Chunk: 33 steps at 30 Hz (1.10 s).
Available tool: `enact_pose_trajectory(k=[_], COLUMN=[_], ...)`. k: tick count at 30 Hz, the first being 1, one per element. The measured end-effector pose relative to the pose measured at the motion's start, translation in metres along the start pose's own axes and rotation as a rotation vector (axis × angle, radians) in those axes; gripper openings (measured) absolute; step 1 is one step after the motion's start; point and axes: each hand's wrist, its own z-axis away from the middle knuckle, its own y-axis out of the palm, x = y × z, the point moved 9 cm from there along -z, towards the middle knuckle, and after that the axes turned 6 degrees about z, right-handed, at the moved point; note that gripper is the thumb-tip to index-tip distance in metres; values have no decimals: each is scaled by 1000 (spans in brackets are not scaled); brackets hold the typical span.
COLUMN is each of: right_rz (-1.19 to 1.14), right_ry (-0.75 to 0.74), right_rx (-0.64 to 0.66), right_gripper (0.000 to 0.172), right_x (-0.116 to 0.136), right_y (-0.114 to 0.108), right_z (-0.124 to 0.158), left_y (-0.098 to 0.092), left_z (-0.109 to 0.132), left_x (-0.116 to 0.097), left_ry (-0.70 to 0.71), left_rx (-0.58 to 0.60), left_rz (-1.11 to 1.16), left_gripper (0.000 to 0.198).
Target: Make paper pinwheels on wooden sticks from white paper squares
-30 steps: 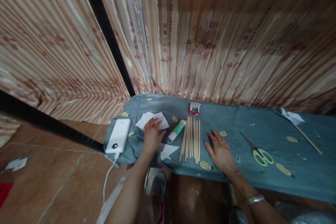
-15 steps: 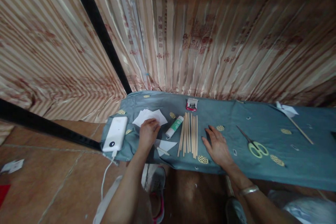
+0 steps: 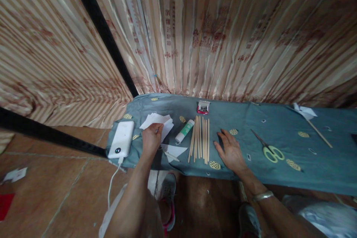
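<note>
My left hand point(image 3: 152, 138) seems to be pinching the white paper point(image 3: 156, 119) between curled fingers; how many sheets I can't tell. My right hand point(image 3: 229, 150) rests open, palm down, on the surface point(image 3: 231, 113). The paper should be light, thin and easily creased, best held by one edge. Its corners fan out beyond and beside my left hand, showing no single long axis. Between my hands, the glue stick point(image 3: 185, 131) slants away rightward; the wooden sticks point(image 3: 199, 139) point away from me.
</note>
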Motion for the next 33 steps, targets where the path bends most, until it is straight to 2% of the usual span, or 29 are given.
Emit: enact_pose_trajectory(k=[3,6,8,10,13,16,18,22,25,27,30,33], right_rz=[-102,-351,-565,-755,-1041,-1326,-1433,-1431,-1400,-1350,-1167,-788], right_ry=[27,114,231,330,416,470,504,600,653,656,589,460], right_rx=[2,1,-14,-37,48,145,146,128,141,139,115,-72], right_gripper=[48,52,54,55,49,46,47,39,30,29,32,38], right_x=[-5,-17,-30,-41,-47,-51,-59,-79,-91,-102,-116,-122], right_y=[0,-6,-18,-34,-51,-58,-60,-58,-52,-51,-56,-85], right_z=[-3,-8,-8,-6,2,11,17,27,29,27,23,24], left_y=[-13,2,27,61,102,133,151,183,201,210,219,221], left_z=[0,7,16,28,49,67,76,91,96,95,90,85], left_x=[-10,-28,-44,-63,-91,-108,-114,-123,-131,-136,-145,-147], left_ry=[-108,-243,-351,-493,-639,-718,-764,-836,-815,-738,-550,-441], left_rx=[-145,-155,-85,49,235,337,367,394,422,450,520,525], left_rz=[327,684,972,1225,1399,1405,1375,1313,1224,1150,1017,923], left_gripper=[23,26,28,32,33,36,37,38,38,36,30,30])
